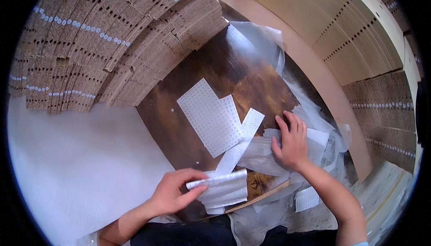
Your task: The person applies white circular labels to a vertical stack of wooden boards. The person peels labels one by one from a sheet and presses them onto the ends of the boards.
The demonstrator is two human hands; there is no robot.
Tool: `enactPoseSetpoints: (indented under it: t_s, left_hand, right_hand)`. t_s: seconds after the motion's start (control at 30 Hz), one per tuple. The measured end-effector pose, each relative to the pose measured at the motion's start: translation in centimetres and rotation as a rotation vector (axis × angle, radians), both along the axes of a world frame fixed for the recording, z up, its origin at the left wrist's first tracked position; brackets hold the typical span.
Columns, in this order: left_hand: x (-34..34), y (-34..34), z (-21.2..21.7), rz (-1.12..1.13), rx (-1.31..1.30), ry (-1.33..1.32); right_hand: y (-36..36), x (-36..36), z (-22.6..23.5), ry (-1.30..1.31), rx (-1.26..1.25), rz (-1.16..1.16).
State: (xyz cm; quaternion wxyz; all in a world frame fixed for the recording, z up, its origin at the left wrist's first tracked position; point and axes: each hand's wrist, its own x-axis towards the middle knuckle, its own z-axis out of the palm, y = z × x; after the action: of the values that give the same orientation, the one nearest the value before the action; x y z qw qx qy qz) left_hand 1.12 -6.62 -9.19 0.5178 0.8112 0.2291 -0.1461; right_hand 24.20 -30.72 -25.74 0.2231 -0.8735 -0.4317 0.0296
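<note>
Now the left hand (168, 197) pinches a curled white sheet (228, 191) at the dark brown board's (164, 111) near edge, while the right hand (294, 146) sits open, fingers spread, by crinkled translucent wrap (262, 155)!

head view | from above — facing down | near left hand (175, 192), right hand (292, 145)

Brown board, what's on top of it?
Dotted white sheeting, a white strip and, near the right hand, translucent film. The left hand holds a curled sheet above the near end. The board beneath the sheeting and strip can't be seen.
</note>
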Motion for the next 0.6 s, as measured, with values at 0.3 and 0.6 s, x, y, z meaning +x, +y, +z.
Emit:
enactPoseSetpoints:
  t_s: [0.3,0.6]
  left_hand:
    - [-0.2,-2.3,-7.5,0.533,-0.156,-0.083]
    - [1.1,-4.2,-9.2,0.415,-0.083,-0.113]
  right_hand:
    - [0.5,0.0,0.6,0.083,0.205,-0.016]
    - [0.3,3.7,0.1,0.594,0.433,-0.107]
